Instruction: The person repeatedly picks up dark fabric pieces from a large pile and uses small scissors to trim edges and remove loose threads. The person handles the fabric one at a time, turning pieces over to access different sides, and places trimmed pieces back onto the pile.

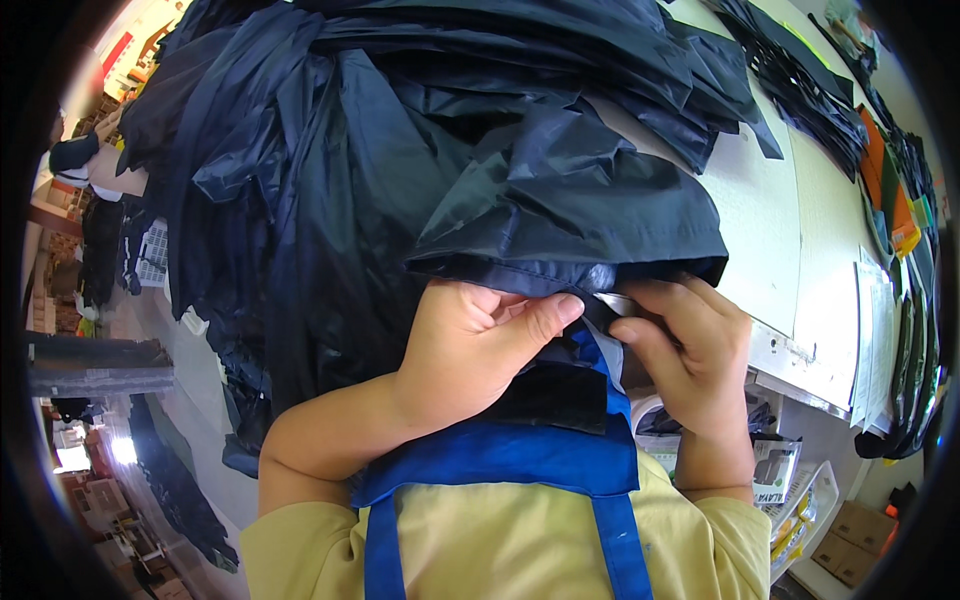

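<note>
A dark navy, slightly shiny fabric piece [580, 200], looking like part of a garment, is held up in front of my chest with its stitched hem toward me. My left hand [480, 340] is closed on that hem, the thumb lying on top and the other fingers partly hidden under the cloth. Just right of it, my right hand [690, 345] is closed around a small silvery pointed tool [613, 300], only partly visible. The tool's tip lies by the hem near my left thumb. Some right fingers go under the fabric's edge.
A large heap of the same dark fabric [330, 180] covers the table's left and far parts. The pale tabletop [765, 230] shows at right, with stacked dark pieces [800, 80] at its far end. A white basket [815, 510] stands below, near cardboard boxes [855, 540].
</note>
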`<move>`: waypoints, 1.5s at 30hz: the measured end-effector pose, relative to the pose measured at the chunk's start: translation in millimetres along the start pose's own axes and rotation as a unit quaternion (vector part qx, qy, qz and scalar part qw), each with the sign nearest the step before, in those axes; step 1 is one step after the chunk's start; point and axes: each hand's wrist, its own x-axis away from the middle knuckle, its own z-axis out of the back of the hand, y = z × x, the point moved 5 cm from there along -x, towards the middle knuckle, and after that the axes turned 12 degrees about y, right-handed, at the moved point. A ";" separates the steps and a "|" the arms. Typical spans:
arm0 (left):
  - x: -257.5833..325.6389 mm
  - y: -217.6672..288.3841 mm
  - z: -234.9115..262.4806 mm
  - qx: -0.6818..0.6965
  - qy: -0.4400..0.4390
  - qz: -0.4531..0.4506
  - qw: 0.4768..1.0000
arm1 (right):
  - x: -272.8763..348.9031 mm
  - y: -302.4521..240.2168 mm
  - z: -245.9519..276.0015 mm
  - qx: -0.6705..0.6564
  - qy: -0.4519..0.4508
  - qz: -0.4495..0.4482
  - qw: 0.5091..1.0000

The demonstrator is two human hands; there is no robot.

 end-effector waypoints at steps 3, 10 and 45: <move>0.0 -0.8 1.2 -0.060 -0.006 -0.025 0.998 | 1.0 0.2 11.5 -0.066 0.027 -0.018 0.997; -6.4 -10.6 12.0 -0.227 -0.009 -0.202 0.953 | 5.3 -2.8 19.3 -0.093 0.100 0.065 0.989; -76.9 105.0 107.7 -0.174 0.182 -0.225 0.941 | -113.7 26.1 -46.2 -0.173 -0.002 -0.084 0.981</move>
